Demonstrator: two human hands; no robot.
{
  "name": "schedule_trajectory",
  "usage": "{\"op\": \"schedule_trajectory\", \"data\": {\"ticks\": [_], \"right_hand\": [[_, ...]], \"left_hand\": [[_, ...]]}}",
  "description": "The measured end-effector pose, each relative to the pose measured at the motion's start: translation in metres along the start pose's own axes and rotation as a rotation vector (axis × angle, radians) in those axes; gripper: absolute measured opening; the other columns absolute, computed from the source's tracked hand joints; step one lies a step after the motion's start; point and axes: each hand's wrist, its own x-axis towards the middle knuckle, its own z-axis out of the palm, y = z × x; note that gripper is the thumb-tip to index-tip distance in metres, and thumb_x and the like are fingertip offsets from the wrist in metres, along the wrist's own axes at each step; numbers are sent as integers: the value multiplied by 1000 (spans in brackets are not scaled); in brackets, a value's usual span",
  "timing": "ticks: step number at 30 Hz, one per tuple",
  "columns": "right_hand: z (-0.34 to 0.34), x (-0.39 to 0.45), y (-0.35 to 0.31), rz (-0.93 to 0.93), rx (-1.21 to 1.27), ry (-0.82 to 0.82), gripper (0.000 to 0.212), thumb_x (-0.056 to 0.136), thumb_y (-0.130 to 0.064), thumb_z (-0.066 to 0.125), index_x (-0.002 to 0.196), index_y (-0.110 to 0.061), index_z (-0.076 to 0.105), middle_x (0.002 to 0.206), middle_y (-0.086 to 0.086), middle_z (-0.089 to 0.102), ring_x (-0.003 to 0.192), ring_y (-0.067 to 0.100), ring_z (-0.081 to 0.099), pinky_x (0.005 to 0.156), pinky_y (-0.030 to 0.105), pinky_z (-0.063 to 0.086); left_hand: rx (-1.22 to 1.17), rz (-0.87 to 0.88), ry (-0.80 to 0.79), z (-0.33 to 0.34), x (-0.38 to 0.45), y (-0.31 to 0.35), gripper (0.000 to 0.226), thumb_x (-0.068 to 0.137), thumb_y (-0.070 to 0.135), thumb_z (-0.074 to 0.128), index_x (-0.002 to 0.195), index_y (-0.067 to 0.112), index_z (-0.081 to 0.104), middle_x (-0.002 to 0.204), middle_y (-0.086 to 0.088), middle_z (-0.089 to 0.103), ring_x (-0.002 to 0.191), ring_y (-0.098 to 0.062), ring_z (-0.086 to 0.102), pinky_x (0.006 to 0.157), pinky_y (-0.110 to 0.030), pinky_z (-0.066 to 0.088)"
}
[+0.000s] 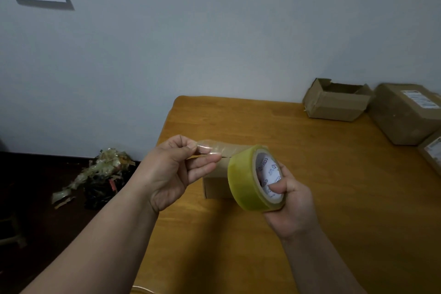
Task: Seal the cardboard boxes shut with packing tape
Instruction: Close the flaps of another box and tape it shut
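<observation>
My right hand (292, 200) grips a yellowish roll of packing tape (248, 181), with the thumb hooked inside its white core. My left hand (174, 169) pinches the free end of the clear tape strip (214, 149), which stretches from the roll toward the left. Both hands hover above a small closed cardboard box (216, 185) on the wooden table (322, 186); the roll and my left fingers hide much of the box.
An open cardboard box (334, 102) stands at the table's far right, beside a larger closed box with a label (405, 112) and another labelled box (433, 153) at the right edge. A heap of discarded tape scraps (100, 174) lies on the dark floor left of the table.
</observation>
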Motion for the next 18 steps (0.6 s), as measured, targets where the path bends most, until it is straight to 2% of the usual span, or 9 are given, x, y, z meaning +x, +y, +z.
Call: {"op": "schedule_trajectory", "data": {"ticks": [2, 4, 6, 10, 14, 16, 18], "right_hand": [[-3, 0, -3, 2, -8, -33, 55, 56, 5, 52, 108, -2, 70, 97, 23, 62, 88, 33, 59, 73, 39, 57], [-7, 1, -7, 16, -32, -92, 68, 36, 2, 71, 104, -5, 73, 97, 22, 60, 87, 33, 58, 72, 39, 55], [-10, -1, -12, 38, -86, -166, 73, 27, 0, 75, 100, -7, 74, 93, 21, 62, 82, 32, 59, 69, 38, 55], [-14, -7, -20, 101, -108, -342, 61, 39, 5, 68, 99, -5, 73, 89, 22, 68, 72, 34, 68, 60, 40, 58], [-26, -7, -22, 189, -143, -438, 60, 47, 2, 76, 107, -1, 68, 114, 29, 64, 92, 41, 67, 74, 47, 56], [-31, -8, -26, 218, -187, -436, 61, 42, 2, 80, 102, -1, 68, 113, 31, 62, 91, 42, 65, 74, 48, 55], [-35, -9, -32, 235, -206, -489, 57, 47, 3, 80, 103, -2, 68, 106, 27, 65, 87, 38, 67, 73, 45, 56]], "left_hand": [[-4, -14, 3, -3, 2, 2, 25, 101, -1, 38, 80, 5, 51, 75, -14, 68, 74, -26, 74, 67, -35, 62], [-3, -27, 14, -6, 4, 5, 25, 101, -1, 37, 81, 4, 51, 74, -14, 68, 72, -25, 74, 63, -33, 62], [1, -34, 25, -8, 7, 9, 26, 101, 0, 37, 80, 4, 51, 72, -13, 67, 70, -24, 74, 59, -31, 62], [40, -47, 42, -13, 12, 14, 32, 102, 1, 36, 75, 3, 53, 66, -12, 66, 65, -20, 73, 59, -30, 62], [150, -55, 68, -21, 18, 11, 30, 102, 3, 39, 76, 5, 53, 67, -10, 66, 64, -18, 71, 57, -31, 61], [263, -50, 56, -26, 19, 11, 25, 102, 6, 43, 80, 9, 54, 75, -8, 66, 68, -18, 70, 59, -34, 61], [380, -42, 27, -30, 19, 12, 18, 100, 12, 50, 83, 12, 57, 79, -5, 64, 67, -18, 65, 60, -37, 60]]}}
